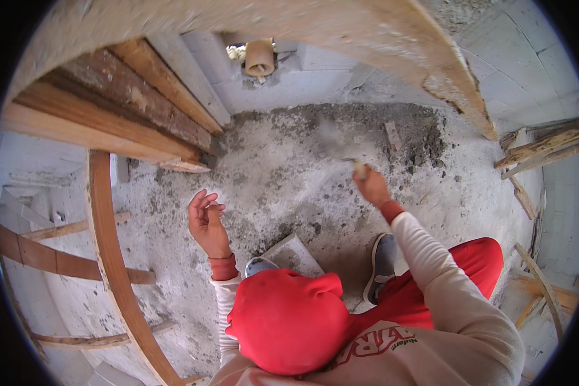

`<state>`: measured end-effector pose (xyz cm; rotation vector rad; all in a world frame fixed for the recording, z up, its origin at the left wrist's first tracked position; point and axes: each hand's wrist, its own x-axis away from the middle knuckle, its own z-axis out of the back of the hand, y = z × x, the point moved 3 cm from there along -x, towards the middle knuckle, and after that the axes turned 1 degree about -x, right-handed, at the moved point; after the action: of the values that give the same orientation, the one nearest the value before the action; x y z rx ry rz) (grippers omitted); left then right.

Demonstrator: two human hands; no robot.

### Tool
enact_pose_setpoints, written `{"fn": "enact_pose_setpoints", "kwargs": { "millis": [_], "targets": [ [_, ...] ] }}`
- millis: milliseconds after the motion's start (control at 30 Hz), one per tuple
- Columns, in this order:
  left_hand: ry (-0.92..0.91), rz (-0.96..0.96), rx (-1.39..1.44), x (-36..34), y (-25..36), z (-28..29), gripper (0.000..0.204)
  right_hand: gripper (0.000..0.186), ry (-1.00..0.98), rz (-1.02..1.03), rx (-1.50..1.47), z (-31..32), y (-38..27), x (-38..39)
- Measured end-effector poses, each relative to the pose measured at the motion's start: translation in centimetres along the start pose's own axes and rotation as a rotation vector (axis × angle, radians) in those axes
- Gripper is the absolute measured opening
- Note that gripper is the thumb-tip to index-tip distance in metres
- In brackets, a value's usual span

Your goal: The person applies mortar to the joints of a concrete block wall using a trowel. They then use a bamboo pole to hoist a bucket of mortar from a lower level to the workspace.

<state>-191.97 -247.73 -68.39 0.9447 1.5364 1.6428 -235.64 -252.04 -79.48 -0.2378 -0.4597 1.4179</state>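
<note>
My right hand [372, 185] is closed round the pale handle of a trowel [359, 168]. The blade, smeared by motion, is low over the rough grey floor, left of a patch of dark crumbly mortar [431, 147]. My left hand [208, 222] is raised with nothing in it, its fingers loosely bent and apart. A pale flat block or board [296, 256] lies between my shoes, partly hidden by my red-clad knee [286, 318].
Wooden beams [128, 96] lean together at the upper left, and a large plank [367, 32] arches across the top. An upright timber [112, 251] stands left of me. A round tan pipe [260, 59] sits in the block wall. Loose wood [547, 145] lies at the right.
</note>
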Motion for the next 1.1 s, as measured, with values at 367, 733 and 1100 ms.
{"fn": "enact_pose_setpoints", "kwargs": {
  "millis": [367,733,1100],
  "targets": [
    [-0.352,-0.102,-0.176,-0.8,5.5,-4.3,0.040,0.053,-0.106,-0.136,0.014,3.7,4.9,-7.6],
    [-0.441,0.074,-0.153,0.2,2.1,-8.3,0.042,0.054,0.090,-0.188,-0.199,3.1,9.3,-1.0],
    [-0.448,-0.038,-0.270,-0.3,6.3,-6.4,0.043,0.066,-0.138,-0.554,-0.033,17.9,26.0,-4.8]
  ]
}}
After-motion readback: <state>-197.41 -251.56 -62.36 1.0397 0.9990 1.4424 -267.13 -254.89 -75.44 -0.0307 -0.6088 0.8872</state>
